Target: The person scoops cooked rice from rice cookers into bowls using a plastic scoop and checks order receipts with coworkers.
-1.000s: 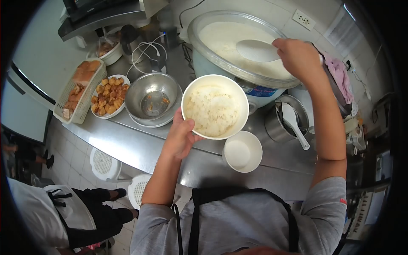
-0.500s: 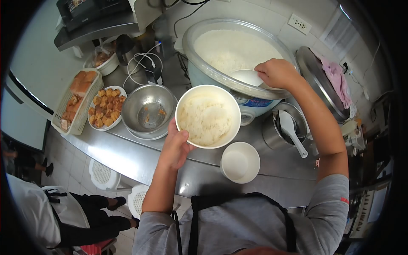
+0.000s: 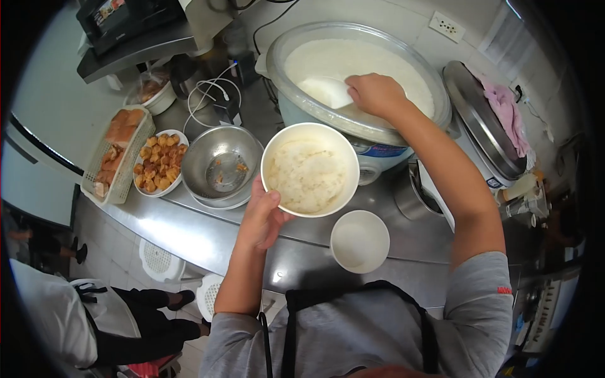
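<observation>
Near edge: smaller white bowl (image 3: 360, 244) upright on the steel counter (image 3: 302, 258), just beside the held bowl, touched by neither hand.

Next out: left hand (image 3: 260, 217) closed round the lower left side of the larger white bowl (image 3: 351, 148), thumb up by the rim, fingers partly hidden underneath. Bowl held off the counter in front of the cooker, open side tipped toward the wearer. Rice (image 3: 307, 173) covers its bottom; no clear change in amount over the last second.

Farther: right hand (image 3: 380, 94) inside the rim of the rice cooker (image 3: 275, 70), fingers pinched narrow on the end of a white scoop (image 3: 322, 90); the exact grip is hidden. Main change here: a second ago the scoop was raised toward the cooker's right side, half a second ago low by the near rim; now farther left, its blade down against the cooked rice (image 3: 365, 57). Judged from that, the work is at the scooping stroke, the left hand acting as steady holder.

Right forearm now also crosses the steel pot (image 3: 408, 200), hiding the paddle seen there earlier.

Far side: metal lid (image 3: 465, 104) tilted beside the cooker, pink cloth (image 3: 504, 112) draped on it.
</observation>
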`<state>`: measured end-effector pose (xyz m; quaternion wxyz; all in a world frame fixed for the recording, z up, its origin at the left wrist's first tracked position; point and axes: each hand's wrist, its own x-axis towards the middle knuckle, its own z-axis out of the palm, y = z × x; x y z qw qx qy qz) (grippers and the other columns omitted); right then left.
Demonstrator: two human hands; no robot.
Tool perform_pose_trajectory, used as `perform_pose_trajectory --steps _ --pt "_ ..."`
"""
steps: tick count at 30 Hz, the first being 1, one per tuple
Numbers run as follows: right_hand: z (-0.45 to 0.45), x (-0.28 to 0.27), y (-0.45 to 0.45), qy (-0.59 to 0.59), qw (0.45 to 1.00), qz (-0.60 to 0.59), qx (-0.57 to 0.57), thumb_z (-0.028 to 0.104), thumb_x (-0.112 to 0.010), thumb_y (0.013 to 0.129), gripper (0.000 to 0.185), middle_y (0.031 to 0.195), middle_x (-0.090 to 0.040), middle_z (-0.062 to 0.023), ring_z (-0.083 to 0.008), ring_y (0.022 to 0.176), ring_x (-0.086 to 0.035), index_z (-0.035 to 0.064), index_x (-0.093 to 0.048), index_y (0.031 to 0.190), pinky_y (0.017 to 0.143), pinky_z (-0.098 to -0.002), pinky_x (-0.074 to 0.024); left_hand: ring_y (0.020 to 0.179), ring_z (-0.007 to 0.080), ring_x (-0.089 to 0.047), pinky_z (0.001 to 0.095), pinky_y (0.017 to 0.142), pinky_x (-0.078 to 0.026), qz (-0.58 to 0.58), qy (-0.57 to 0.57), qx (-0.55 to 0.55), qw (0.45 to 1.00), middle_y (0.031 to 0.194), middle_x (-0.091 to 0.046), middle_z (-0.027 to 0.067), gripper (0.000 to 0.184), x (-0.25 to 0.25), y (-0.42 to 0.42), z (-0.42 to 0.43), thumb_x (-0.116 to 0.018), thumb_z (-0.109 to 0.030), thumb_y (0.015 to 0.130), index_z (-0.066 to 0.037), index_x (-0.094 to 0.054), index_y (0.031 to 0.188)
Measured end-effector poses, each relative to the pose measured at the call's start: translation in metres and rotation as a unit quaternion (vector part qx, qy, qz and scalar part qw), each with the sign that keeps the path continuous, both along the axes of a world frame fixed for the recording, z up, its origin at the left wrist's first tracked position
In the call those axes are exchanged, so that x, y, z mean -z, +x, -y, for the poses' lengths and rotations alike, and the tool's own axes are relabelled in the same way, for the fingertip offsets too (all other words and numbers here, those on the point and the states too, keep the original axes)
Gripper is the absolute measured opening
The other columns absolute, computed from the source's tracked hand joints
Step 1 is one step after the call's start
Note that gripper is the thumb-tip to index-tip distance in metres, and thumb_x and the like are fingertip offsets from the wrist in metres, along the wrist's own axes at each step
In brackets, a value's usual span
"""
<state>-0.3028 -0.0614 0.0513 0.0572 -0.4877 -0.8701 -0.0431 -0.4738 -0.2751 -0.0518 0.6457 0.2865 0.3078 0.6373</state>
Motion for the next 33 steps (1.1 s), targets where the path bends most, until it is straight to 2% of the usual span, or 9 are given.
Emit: perform_pose_trajectory --steps 2,5,8,14,16,18,23,27,33 --pt "0.001 0.007 0.017 -0.039 0.998 -0.031 -0.028 0.02 -0.046 0.076 0.025 0.086 -0.06 -0.0148 -0.0284 0.08 -0.057 0.0081 -0.059 0.094 0.069 -0.039 -0.0453 0.109 0.0282 -0.044 0.0414 0.079 -0.046 -0.026 -0.006 -0.016 1.0 0.125 -0.034 0.0153 0.079 -0.003 0.003 0.0 -0.06 -0.039 0.07 -0.008 -0.017 0.129" --pt "-0.019 0.006 0.044 -0.145 0.986 -0.08 -0.031 0.019 -0.047 0.076 0.025 0.078 -0.06 -0.0124 -0.0233 0.067 -0.058 0.0045 -0.058 0.093 0.058 -0.0338 -0.0457 0.108 0.0262 -0.044 0.0414 0.077 -0.046 0.007 0.007 0.006 1.0 0.124 -0.033 0.0137 0.07 -0.001 0.001 0.0 -0.055 -0.027 0.075 -0.011 -0.012 0.128" --pt "-0.001 -0.022 0.064 -0.254 0.929 -0.259 0.067 0.02 -0.05 0.076 0.027 0.069 -0.056 -0.0069 -0.0142 0.055 -0.052 0.0002 -0.057 0.093 0.048 -0.0269 -0.0416 0.108 0.0265 -0.044 0.042 0.078 -0.045 -0.002 0.001 0.02 1.0 0.124 -0.033 0.0136 0.069 -0.001 0.001 0.001 -0.055 -0.027 0.075 -0.01 -0.012 0.127" --pt "0.067 -0.057 0.077 -0.405 0.877 -0.257 -0.003 0.019 -0.05 0.077 0.025 0.064 -0.051 -0.001 -0.008 0.052 -0.046 -0.0003 -0.057 0.092 0.043 -0.0219 -0.0372 0.111 0.027 -0.041 0.0422 0.08 -0.044 -0.009 0.011 0.041 0.999 0.124 -0.031 0.0139 0.068 -0.01 0.014 0.005 -0.053 -0.026 0.076 -0.007 -0.011 0.126" --pt "0.098 -0.06 0.073 -0.381 0.91 -0.164 -0.024 0.015 -0.049 0.076 0.022 0.064 -0.052 -0.0041 -0.0107 0.053 -0.047 0.0029 -0.057 0.093 0.047 -0.0251 -0.0394 0.11 0.0274 -0.041 0.0425 0.08 -0.045 -0.005 0.027 0.056 0.998 0.124 -0.03 0.0145 0.068 -0.016 0.026 0.008 -0.053 -0.026 0.076 -0.007 -0.011 0.126" --pt "0.128 -0.047 0.082 -0.158 0.973 -0.091 -0.142 0.012 -0.05 0.075 0.021 0.068 -0.056 -0.0082 -0.0192 0.061 -0.052 0.0059 -0.057 0.093 0.057 -0.0314 -0.0424 0.11 0.0277 -0.041 0.0427 0.079 -0.045 -0.001 0.03 0.074 0.997 0.124 -0.029 0.0151 0.068 -0.018 0.04 0.012 -0.053 -0.025 0.076 -0.007 -0.011 0.126" --pt "0.2 -0.056 0.131 0.15 0.984 -0.016 -0.099 0.01 -0.052 0.074 0.024 0.074 -0.059 -0.0094 -0.0286 0.071 -0.056 0.0099 -0.055 0.098 0.062 -0.0361 -0.0436 0.11 0.0279 -0.041 0.0416 0.078 -0.046 0.01 0.015 0.145 0.989 0.123 -0.03 0.0154 0.068 -0.019 0.088 0.025 -0.054 -0.024 0.076 -0.007 -0.012 0.126" --pt "0.235 -0.043 0.198 0.028 0.98 -0.189 0.055 0.005 -0.051 0.075 0.037 0.064 -0.052 -0.0125 -0.0263 0.059 -0.052 0.0127 -0.05 0.111 0.056 -0.0313 -0.0411 0.107 0.027 -0.042 0.0394 0.076 -0.046 -0.007 -0.035 0.205 0.978 0.122 -0.031 0.0153 0.07 -0.013 0.137 0.044 -0.054 -0.023 0.074 -0.008 -0.011 0.127" --pt "0.285 0.03 0.286 -0.089 0.98 -0.109 0.142 0.006 -0.052 0.075 0.04 0.077 -0.056 -0.0106 -0.0259 0.068 -0.055 0.0199 -0.051 0.112 0.061 -0.0335 -0.0436 0.109 0.0273 -0.04 0.047 0.08 -0.042 -0.123 -0.137 0.303 0.935 0.122 -0.03 0.0149 0.073 0.049 0.225 0.051 -0.053 -0.024 0.071 -0.007 -0.008 0.127"
